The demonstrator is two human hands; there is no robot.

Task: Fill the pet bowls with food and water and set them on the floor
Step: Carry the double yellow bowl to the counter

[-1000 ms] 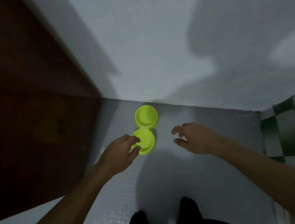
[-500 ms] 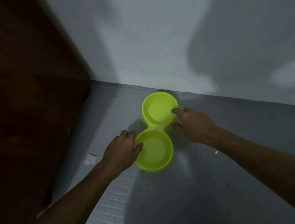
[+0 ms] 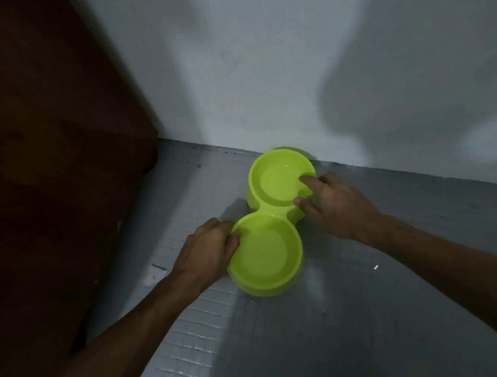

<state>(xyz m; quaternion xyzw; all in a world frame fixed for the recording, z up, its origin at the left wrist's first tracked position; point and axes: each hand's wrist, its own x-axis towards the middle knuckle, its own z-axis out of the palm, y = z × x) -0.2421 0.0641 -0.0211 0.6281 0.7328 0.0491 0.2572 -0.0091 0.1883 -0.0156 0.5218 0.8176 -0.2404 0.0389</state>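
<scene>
Both hands have closed on the lime-green double bowl (image 3: 267,248), where a second ago the right one hung apart from it. It sits flat on the grey tiled floor (image 3: 352,332), its far cup just beside the floor's edge at the pale wall (image 3: 256,62). The left hand (image 3: 205,256) grips the near cup's left rim, thumb hooked over. The right hand (image 3: 334,206) pinches the far cup's right rim, forefinger inside. A dark wooden panel (image 3: 33,152) bounds the floor's left edge.
</scene>
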